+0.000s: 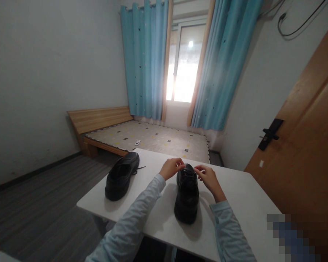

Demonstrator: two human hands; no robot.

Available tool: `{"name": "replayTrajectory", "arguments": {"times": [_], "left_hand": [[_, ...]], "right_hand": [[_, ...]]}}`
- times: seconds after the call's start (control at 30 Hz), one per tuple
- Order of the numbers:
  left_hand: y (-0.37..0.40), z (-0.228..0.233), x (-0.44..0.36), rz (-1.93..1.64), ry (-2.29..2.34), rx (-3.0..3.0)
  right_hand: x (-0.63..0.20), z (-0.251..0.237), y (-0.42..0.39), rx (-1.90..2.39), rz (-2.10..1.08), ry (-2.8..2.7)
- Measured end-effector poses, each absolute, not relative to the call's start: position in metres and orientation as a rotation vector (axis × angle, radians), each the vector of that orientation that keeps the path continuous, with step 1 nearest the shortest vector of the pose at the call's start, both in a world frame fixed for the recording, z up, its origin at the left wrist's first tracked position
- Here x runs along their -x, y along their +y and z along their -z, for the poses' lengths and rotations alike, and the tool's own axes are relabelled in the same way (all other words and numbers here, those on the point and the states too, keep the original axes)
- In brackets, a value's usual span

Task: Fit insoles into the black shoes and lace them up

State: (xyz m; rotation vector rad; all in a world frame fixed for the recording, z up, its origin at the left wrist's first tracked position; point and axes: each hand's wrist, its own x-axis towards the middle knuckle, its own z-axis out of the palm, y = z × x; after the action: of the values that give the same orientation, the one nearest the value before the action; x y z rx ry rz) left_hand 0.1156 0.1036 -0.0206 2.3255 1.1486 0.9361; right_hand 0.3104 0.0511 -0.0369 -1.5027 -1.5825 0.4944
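Observation:
Two black leather shoes stand on a white table [243,196]. The nearer shoe [187,198] points away from me, in the middle of the table. My left hand [171,167] and my right hand [208,177] are at its far end, each pinching a black lace at the top of the shoe. The other shoe [122,175] lies to the left, apart from my hands, with a loose lace trailing to its right. Both my sleeves are light blue.
Beyond the table stands a low wooden bed [153,136] with a patterned mattress and a small white object on it. Blue curtains [144,58] frame a bright window. A wooden door [303,145] with a black handle is at the right. Grey floor lies to the left.

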Motion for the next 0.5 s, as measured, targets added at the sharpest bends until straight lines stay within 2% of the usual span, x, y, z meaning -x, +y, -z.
{"name": "replayTrajectory", "arguments": {"times": [0.13,0.5], "left_hand": [[0.110,0.021,-0.120,-0.827,1.199,-2.365],[0.121,0.038,-0.125,-0.826,1.023,-2.121]], "right_hand": [[-0.308,0.034,0.057,1.531,-0.494,-1.620],[-0.303,0.021,0.069,1.713,-0.543,-1.767]]}}
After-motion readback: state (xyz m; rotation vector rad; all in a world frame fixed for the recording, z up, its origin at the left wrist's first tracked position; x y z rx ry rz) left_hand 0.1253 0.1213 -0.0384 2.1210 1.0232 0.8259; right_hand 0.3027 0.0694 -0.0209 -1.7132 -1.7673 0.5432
